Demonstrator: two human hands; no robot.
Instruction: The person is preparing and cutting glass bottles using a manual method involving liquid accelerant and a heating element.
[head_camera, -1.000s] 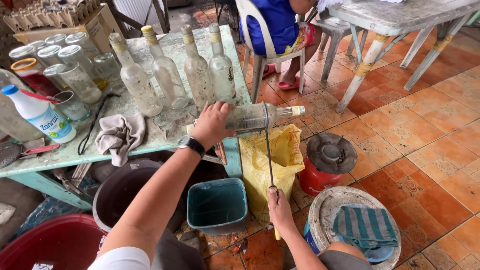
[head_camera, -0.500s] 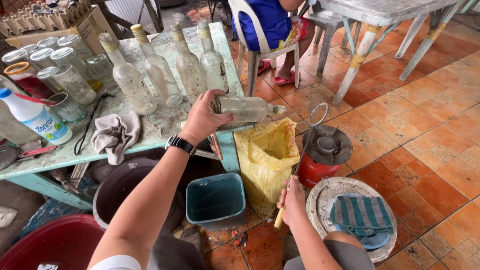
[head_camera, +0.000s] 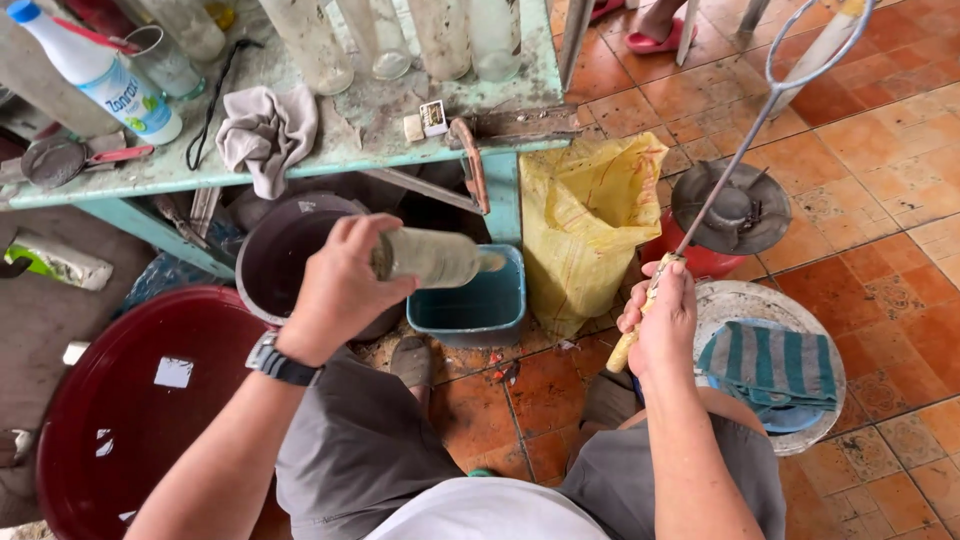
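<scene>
A worn green table (head_camera: 330, 150) stands on a floor of orange-brown tiles (head_camera: 880, 260). On the table lie a grey rag (head_camera: 265, 130), a white squeeze bottle with a blue cap (head_camera: 100, 75) and the bases of several dusty glass bottles (head_camera: 400, 35) along its far side.

In front of the table, low on the floor, sit a teal square bin (head_camera: 475, 305), a dark bucket (head_camera: 275, 255) and a large red basin (head_camera: 140, 400). A yellow sack (head_camera: 590, 220) leans beside the table's right leg, with a red stove (head_camera: 725, 220) beyond it.

The left hand (head_camera: 340, 290) is wrapped tight around a dusty glass bottle (head_camera: 435, 258), held sideways over the teal bin, just in front of the table's edge. The right hand (head_camera: 660, 320) is closed on the pale handle of a long wire rod (head_camera: 735, 150) that slants up past the stove.
</scene>
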